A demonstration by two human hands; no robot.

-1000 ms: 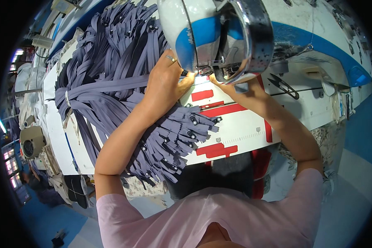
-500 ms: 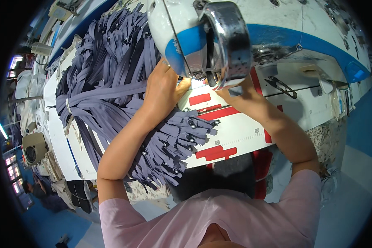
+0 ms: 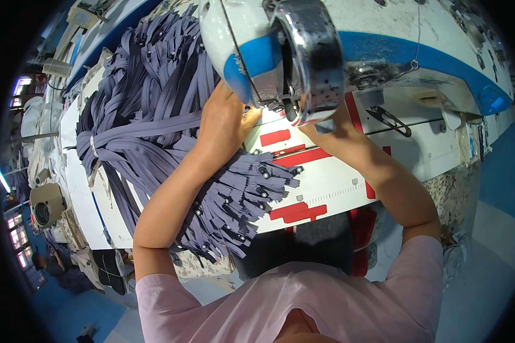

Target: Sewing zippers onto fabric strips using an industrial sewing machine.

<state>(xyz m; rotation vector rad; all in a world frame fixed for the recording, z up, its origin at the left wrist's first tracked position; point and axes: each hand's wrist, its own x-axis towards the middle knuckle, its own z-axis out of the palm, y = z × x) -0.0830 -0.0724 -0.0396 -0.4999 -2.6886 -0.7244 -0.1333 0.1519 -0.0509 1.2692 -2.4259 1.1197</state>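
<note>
A sewing machine (image 3: 257, 57) with a white and blue head stands over its white bed, and both my hands are at its needle area. Left of the needle, my left hand (image 3: 222, 117) is closed, thumb and fingers pinched on a grey-purple zipper (image 3: 160, 124) whose tape runs in from the left; a small dark bit shows at the fingertips. To the right, my right hand (image 3: 333, 123) reaches behind the shiny metal cover (image 3: 312, 63), which hides its fingers. A tied bundle of zippers (image 3: 131, 151) with black sliders lies beside and under my left forearm.
More loose zippers (image 3: 160, 63) are heaped behind the bundle. Red tape patches (image 3: 297, 212) mark the white table (image 3: 337, 191) near its front edge. A slotted metal plate (image 3: 390, 121) lies to the right under the machine arm. Far left, a person (image 3: 54, 263) is in the background.
Almost nothing differs. The machine and table sit slightly further left in the picture, and both hands keep their places by the needle.
</note>
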